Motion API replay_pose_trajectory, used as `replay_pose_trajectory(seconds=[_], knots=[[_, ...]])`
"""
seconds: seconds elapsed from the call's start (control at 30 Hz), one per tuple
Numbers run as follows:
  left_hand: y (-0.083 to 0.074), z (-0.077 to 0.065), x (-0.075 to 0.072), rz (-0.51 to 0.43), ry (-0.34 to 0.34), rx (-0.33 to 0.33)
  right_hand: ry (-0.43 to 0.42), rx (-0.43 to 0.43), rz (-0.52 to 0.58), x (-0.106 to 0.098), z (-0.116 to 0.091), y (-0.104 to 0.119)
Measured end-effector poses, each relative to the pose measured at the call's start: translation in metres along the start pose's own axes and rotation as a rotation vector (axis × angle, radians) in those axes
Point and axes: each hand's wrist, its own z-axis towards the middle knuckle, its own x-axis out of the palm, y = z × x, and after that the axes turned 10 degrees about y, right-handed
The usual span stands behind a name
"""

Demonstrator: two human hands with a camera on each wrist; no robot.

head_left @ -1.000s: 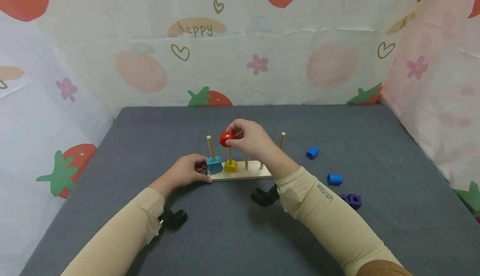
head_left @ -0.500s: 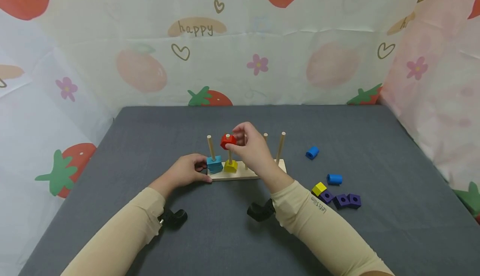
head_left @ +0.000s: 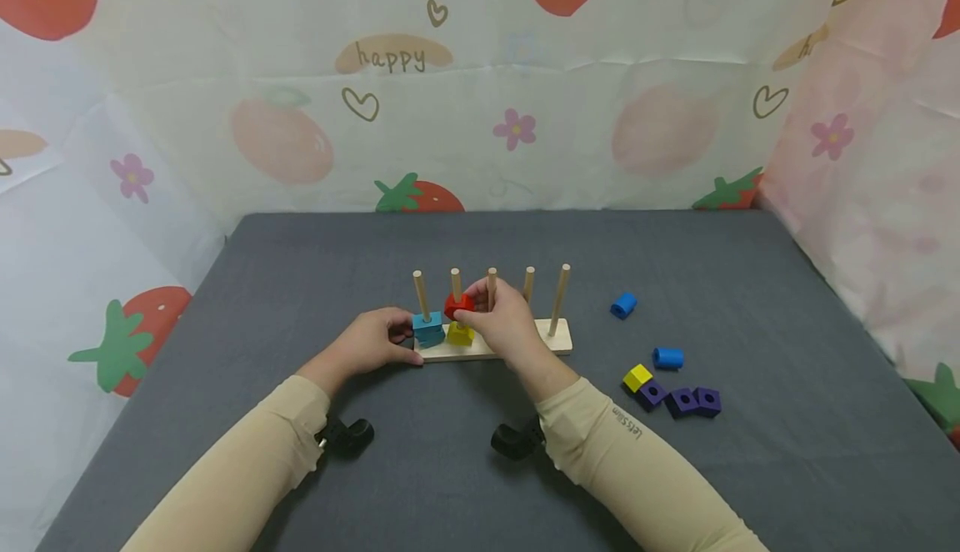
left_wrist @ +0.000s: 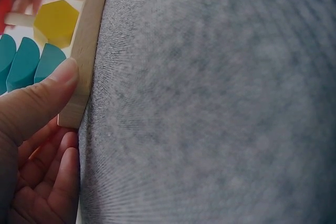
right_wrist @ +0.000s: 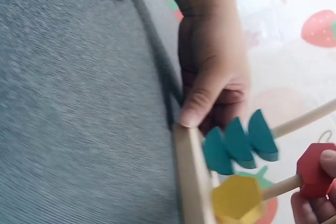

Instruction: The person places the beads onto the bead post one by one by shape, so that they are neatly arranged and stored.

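Observation:
A wooden peg board (head_left: 468,353) with several upright pegs stands mid-table. My left hand (head_left: 362,343) grips its left end; in the left wrist view the thumb (left_wrist: 65,74) presses the board's edge and the fingers curl at its end. Three teal blocks (head_left: 428,330) are stacked on the leftmost peg. A yellow block (head_left: 461,336) sits at the bottom of the second peg. Above it, my right hand (head_left: 506,323) pinches a red faceted block (right_wrist: 312,170), which is threaded partway down that same peg. A gap of bare peg separates red from yellow in the right wrist view.
Right of the board lie two blue cylinders (head_left: 623,305), a loose yellow block (head_left: 637,378) and three purple blocks (head_left: 682,403). Dark grey cloth (head_left: 420,485) covers the table. A printed curtain (head_left: 570,152) hangs behind. Black wrist devices (head_left: 349,437) project below both wrists.
The right hand has lowered the red block from the top of the second peg to partway down it. The left hand has stayed at the board's end.

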Motion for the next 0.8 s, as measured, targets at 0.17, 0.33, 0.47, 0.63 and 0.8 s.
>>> replay_pose_trajectory(seconds=[0.17,0.33,0.47,0.63,0.8], knots=[[0.002,0.000,0.001,0.000,-0.005,0.015,0.004,0.022,0.000,0.004,0.001,-0.012],[0.002,0.000,0.000,0.004,-0.008,0.026,0.008,0.033,0.021,0.006,0.002,-0.017],[0.000,-0.001,0.000,0.001,-0.008,0.023,0.006,0.031,0.026,0.007,0.002,-0.018],[0.000,-0.001,0.000,-0.003,-0.006,0.020,0.006,0.025,0.029,0.007,0.002,-0.018],[0.000,0.000,0.000,-0.001,-0.005,0.018,0.008,0.016,0.043,0.005,0.001,-0.015]])
